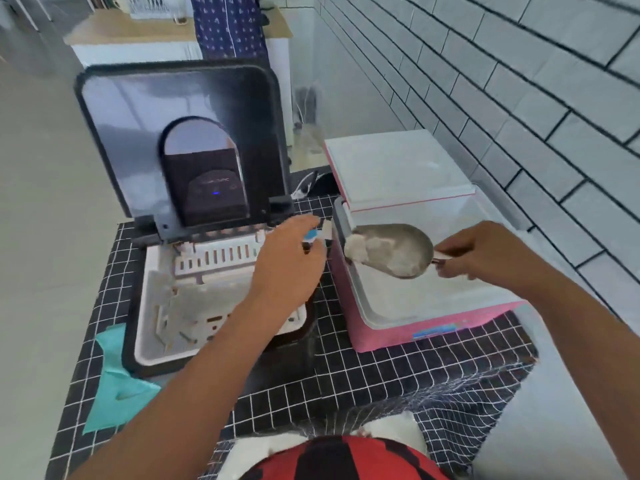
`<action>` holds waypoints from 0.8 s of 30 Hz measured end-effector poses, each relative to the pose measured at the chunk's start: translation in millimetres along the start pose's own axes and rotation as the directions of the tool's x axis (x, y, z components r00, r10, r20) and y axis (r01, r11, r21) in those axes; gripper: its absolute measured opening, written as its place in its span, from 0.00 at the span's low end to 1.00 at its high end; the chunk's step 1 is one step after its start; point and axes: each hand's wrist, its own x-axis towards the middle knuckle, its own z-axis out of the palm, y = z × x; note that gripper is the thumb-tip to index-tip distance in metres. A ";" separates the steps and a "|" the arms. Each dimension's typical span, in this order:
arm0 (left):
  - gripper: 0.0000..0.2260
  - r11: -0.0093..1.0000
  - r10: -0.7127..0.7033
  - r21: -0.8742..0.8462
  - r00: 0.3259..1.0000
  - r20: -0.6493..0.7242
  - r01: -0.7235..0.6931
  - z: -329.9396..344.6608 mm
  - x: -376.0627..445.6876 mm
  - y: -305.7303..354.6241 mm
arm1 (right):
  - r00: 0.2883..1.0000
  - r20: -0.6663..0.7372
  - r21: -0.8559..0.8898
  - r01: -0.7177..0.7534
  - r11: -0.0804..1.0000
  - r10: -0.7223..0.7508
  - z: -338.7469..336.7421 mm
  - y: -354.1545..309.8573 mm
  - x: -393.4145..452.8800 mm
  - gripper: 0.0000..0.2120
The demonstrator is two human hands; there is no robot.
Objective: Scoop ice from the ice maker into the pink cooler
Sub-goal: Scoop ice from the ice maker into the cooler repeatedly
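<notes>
The black ice maker (pixel 145 358) stands at the left with its lid raised, and its white basket (pixel 180 306) shows a little ice. To its right sits the pink cooler (pixel 388 330), lid open, white inside. My right hand (pixel 485 252) grips the handle of a metal scoop (pixel 391 251) that holds ice and hovers over the cooler's left part. My left hand (pixel 287 268) is over the ice maker's right edge, reaching toward the cooler's left side, with a small blue and white thing at its fingers.
A black cloth with a white grid (pixel 363 382) covers the counter. A teal cloth (pixel 114 393) lies at the ice maker's front left. A white tiled wall (pixel 502 98) runs along the right. A wooden-topped cabinet (pixel 166 32) stands behind.
</notes>
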 end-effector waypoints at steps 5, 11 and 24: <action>0.13 1.000 0.011 -0.001 0.978 0.207 -0.011 68.6 24.0 27.1 | 0.992 -0.071 -0.004 -0.103 0.995 0.103 -33.0 55.8 -0.1 0.11; 0.28 0.936 -0.098 0.351 0.970 0.222 0.014 134.6 27.3 26.4 | 0.979 -0.134 -0.232 -0.183 0.955 0.155 -40.0 109.8 17.8 0.03; 0.23 0.958 -0.192 0.219 0.981 0.017 0.184 147.8 18.8 27.8 | 0.948 -0.303 -0.542 -0.254 0.801 0.095 -6.9 149.6 46.2 0.09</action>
